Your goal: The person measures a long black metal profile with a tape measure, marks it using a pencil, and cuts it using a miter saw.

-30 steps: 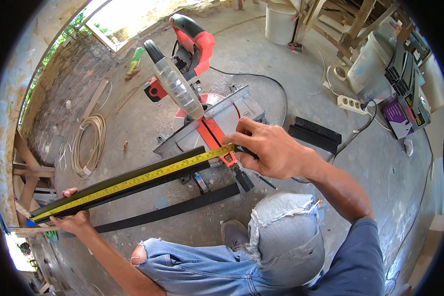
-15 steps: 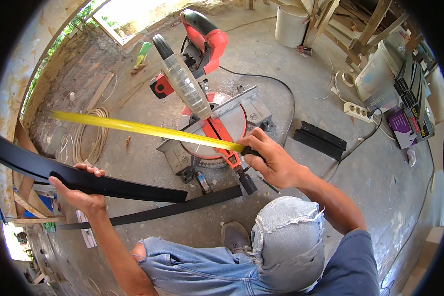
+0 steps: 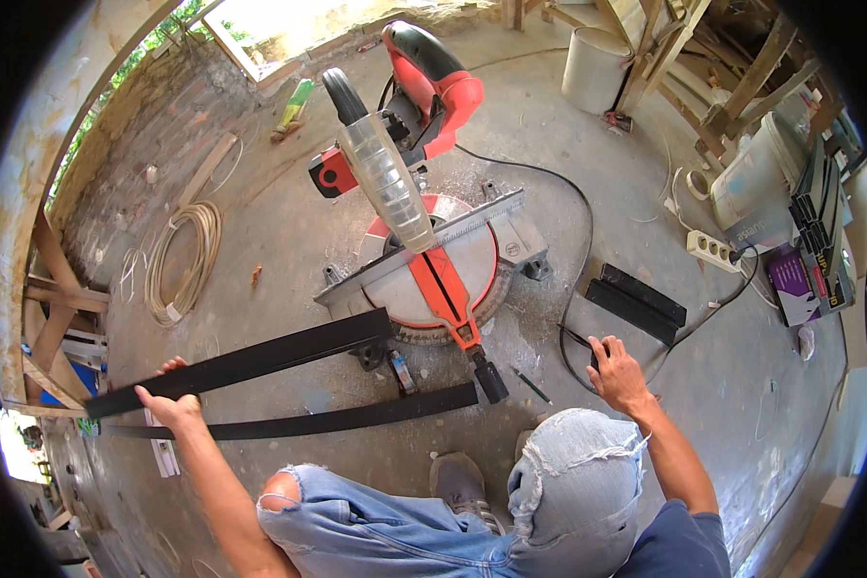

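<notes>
A long black profile strip (image 3: 260,358) rests in my left hand (image 3: 175,409), fingers and thumb curled round its near-left part. It slopes up to the right, its far end by the front left of the miter saw (image 3: 443,279). Close to the floor on the right, my right hand (image 3: 622,378) has its fingers closed over a black tape measure (image 3: 595,361), mostly hidden; no yellow blade shows. A second black strip (image 3: 356,416) lies on the floor below the first. Between saw and right hand lies a dark green pencil (image 3: 532,386).
Short black profile pieces (image 3: 636,303) lie beyond my right hand. A power strip (image 3: 713,250) and the saw's black cord (image 3: 588,222) are on the right. Coiled pale cable (image 3: 185,265) lies at the left. White buckets (image 3: 595,72) and wooden framing stand farther back.
The yellow blade stretched out between my hands has gone from view. My right hand has moved right and down toward the floor. The held strip has turned, its right end now higher.
</notes>
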### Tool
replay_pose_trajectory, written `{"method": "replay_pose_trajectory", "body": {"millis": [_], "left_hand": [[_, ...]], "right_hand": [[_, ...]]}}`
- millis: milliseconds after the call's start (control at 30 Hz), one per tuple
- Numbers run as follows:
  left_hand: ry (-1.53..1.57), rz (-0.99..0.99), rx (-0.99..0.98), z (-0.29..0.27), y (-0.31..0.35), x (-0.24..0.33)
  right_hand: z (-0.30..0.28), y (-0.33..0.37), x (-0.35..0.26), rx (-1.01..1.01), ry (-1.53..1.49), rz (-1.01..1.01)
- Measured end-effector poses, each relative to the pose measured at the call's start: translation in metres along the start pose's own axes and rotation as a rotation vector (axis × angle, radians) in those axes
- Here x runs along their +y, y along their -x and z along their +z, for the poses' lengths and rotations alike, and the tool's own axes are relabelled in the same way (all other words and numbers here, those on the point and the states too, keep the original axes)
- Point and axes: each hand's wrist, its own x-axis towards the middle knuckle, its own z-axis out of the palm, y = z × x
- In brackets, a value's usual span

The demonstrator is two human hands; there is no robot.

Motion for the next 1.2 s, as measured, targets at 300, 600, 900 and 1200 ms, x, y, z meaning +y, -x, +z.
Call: {"method": "replay_pose_trajectory", "body": {"millis": [300,600,900,1200], "left_hand": [[0.116,-0.264,0.190,-0.086,-0.042,-0.124],[0.015,-0.282,0.271,-0.057,-0.020,-0.191],[-0.017,-0.286,0.260,-0.067,-0.042,-0.216],[-0.276,-0.305,0.291,-0.076,-0.052,-0.200]], "right_hand": [[-0.006,-0.089,-0.089,0.332,-0.161,-0.376],[0.045,-0.209,-0.211,0.459,-0.187,-0.649],[0.078,-0.240,-0.227,0.481,-0.173,-0.504],[0.075,-0.249,-0.242,0.571,-0.250,-0.484]]}}
